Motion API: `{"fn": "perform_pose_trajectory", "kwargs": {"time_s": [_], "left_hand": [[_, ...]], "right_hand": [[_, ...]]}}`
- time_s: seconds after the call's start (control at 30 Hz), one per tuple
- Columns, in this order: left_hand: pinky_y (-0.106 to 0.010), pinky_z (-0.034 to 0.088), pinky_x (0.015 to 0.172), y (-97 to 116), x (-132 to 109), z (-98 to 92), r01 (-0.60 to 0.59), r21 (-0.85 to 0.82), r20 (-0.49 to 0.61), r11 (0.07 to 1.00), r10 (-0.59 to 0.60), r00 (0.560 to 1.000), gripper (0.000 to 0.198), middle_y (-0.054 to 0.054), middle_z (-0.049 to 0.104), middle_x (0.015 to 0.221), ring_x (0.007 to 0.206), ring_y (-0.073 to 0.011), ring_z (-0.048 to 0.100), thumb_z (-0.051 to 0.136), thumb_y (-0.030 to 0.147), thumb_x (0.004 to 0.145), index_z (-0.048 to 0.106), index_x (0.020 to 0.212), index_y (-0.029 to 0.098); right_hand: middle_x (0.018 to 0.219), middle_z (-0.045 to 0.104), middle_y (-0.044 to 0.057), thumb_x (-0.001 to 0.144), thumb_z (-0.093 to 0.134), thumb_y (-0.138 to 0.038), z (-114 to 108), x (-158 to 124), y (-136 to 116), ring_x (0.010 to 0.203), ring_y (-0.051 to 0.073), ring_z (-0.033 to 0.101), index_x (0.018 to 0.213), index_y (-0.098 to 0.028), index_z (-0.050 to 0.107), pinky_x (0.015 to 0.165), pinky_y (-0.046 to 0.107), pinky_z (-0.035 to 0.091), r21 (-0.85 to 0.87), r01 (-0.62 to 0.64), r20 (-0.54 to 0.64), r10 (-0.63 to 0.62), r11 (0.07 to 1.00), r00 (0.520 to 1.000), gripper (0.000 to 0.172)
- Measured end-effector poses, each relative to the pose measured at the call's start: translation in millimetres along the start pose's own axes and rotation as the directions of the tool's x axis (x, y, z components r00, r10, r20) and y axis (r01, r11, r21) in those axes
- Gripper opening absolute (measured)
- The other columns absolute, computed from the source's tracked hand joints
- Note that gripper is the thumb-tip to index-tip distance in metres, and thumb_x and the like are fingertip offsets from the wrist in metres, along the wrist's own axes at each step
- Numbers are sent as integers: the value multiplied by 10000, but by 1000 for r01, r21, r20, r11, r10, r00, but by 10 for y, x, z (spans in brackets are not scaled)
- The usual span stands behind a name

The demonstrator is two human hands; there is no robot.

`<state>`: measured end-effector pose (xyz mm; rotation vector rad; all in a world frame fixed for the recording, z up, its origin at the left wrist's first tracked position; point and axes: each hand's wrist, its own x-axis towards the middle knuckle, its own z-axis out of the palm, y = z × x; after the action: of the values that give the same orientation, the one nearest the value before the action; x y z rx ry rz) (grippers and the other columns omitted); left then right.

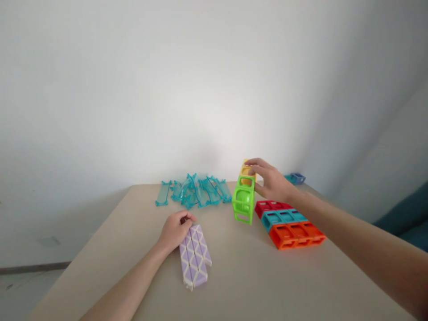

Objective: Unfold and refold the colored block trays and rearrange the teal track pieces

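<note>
My right hand (pixel 270 180) grips a row of open-framed plastic blocks by its yellow part (pixel 245 170). The green block (pixel 243 200) at its near end is tilted toward me and appears raised off the table. On the left, my left hand (pixel 176 229) has its fingers curled at the far end of a purple-and-white snake puzzle (pixel 194 256), which is folded into a flat bundle on the table. The thumb lies against the puzzle's far left corner; the fingertips are partly hidden.
Clear teal plastic pieces (pixel 197 191) lie heaped at the back of the table (pixel 240 276), near the wall. Red (pixel 272 205), light-blue (pixel 284 217) and orange frame blocks (pixel 296 235) sit joined at right, under my right forearm. A dark blue block (pixel 298 179) stands at the back right.
</note>
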<state>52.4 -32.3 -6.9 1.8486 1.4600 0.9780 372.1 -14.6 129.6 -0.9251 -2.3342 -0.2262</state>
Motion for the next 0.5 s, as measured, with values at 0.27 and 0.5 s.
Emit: {"fn": "perform_pose_trajectory", "kwargs": {"time_s": [0.27, 0.5], "left_hand": [[-253, 349, 600, -19, 5, -2, 5, 3, 5, 1000, -5, 1000, 174, 17, 582, 602, 605, -152, 531, 494, 201, 728, 666, 715, 186], [-265, 376, 625, -55, 7, 2, -4, 2, 16, 1000, 4, 1000, 183, 7, 615, 639, 638, -164, 557, 494, 208, 736, 676, 736, 188]], "right_hand": [[1093, 586, 143, 711, 634, -152, 196, -105, -639, 1038, 249, 569, 902, -117, 651, 912, 335, 473, 25, 188, 612, -163, 982, 774, 194], [1015, 592, 146, 678, 620, -105, 343, -330, -949, 1016, 268, 548, 919, -123, 655, 873, 372, 472, -153, 213, 643, -67, 965, 763, 245]]}}
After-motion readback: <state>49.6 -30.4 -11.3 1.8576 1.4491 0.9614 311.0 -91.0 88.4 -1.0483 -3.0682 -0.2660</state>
